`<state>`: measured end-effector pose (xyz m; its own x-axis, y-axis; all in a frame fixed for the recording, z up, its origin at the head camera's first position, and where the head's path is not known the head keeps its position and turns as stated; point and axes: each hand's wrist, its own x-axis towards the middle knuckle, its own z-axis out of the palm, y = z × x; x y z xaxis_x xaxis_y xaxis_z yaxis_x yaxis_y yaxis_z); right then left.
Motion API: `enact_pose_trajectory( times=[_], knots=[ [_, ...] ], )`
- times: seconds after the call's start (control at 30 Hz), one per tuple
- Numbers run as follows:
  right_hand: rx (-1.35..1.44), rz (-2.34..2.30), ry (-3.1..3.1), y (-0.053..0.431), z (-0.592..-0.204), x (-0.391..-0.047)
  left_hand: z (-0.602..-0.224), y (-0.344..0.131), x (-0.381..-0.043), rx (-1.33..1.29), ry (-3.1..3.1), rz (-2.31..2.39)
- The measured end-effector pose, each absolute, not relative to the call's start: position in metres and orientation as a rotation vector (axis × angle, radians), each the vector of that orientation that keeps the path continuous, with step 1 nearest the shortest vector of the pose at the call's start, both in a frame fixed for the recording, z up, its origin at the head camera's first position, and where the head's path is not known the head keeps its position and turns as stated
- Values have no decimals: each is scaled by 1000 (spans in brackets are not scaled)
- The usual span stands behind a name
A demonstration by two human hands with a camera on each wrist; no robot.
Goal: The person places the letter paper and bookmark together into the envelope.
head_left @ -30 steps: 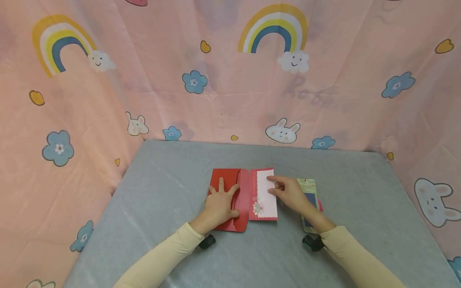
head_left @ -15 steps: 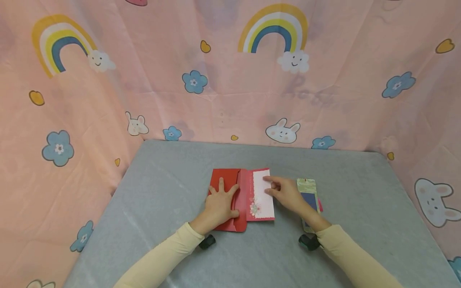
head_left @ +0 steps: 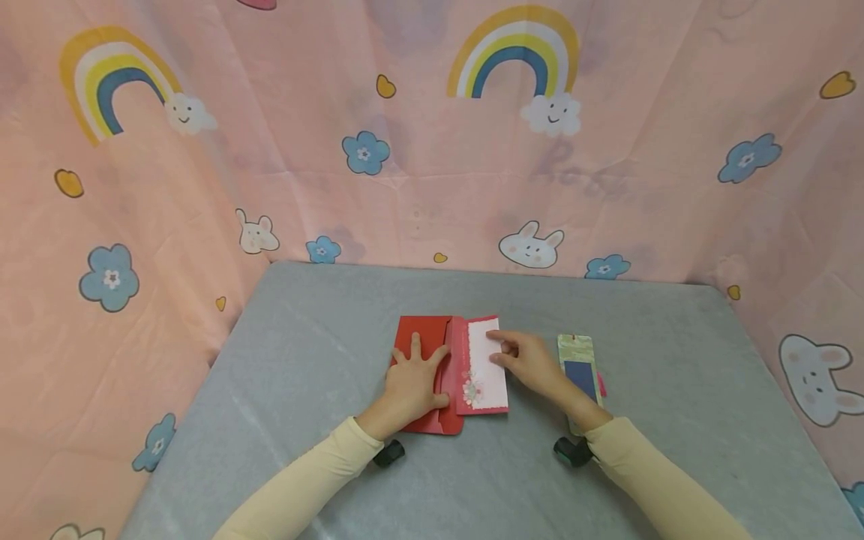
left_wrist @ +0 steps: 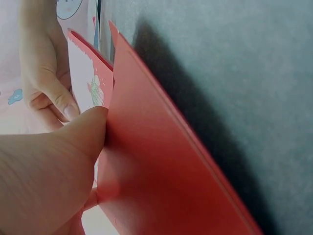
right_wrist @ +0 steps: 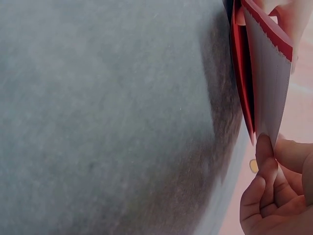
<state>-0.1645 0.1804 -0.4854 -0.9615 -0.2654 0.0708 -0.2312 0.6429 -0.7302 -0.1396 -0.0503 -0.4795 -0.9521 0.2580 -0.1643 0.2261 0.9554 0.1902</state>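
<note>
A red envelope (head_left: 424, 327) lies on the grey table with its flap opened toward the right. My left hand (head_left: 409, 386) rests on it, fingers spread; the left wrist view shows the thumb against the red paper (left_wrist: 151, 161). Over the flap lies the left edge of a pink-bordered white card (head_left: 483, 375) with a flower print. My right hand (head_left: 529, 364) pinches that card by its right edge between thumb and fingers. From the right wrist view, the card (right_wrist: 270, 83) stands tilted above a red layer of the envelope (right_wrist: 240, 73).
Right of the card lies a flat pale-green and blue rectangular piece (head_left: 579, 375), partly under my right forearm. A bit of something pink (head_left: 602, 385) sticks out beside it. Behind the grey table (head_left: 324, 337) hangs a pink patterned cloth (head_left: 418, 210).
My right hand has moved left with the card, which now overlaps the envelope's flap instead of lying just beside it. The left hand has stayed in place on the envelope.
</note>
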Motion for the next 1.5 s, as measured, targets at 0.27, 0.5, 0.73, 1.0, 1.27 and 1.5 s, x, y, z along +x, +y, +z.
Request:
enact_pose_trajectory(
  times=[0.27,0.5,0.73,1.0,1.27,1.5],
  knots=[
    [-411,-1213,2794,176,-484,-165,-480,-50,-140,365,2915,242],
    [-405,-1208,2795,175,-485,-166,-481,-51,-140,369,2910,235],
    [-423,-1217,2804,173,-489,-168,-479,-51,-138,374,2910,234],
    [-424,-1214,2806,172,-489,-168,-477,-51,-139,384,2916,200],
    [-418,-1212,2809,172,-489,-169,-475,-50,-138,363,2907,191],
    [-422,-1220,2817,171,-487,-168,-478,-51,-139,364,2911,193]
  ],
)
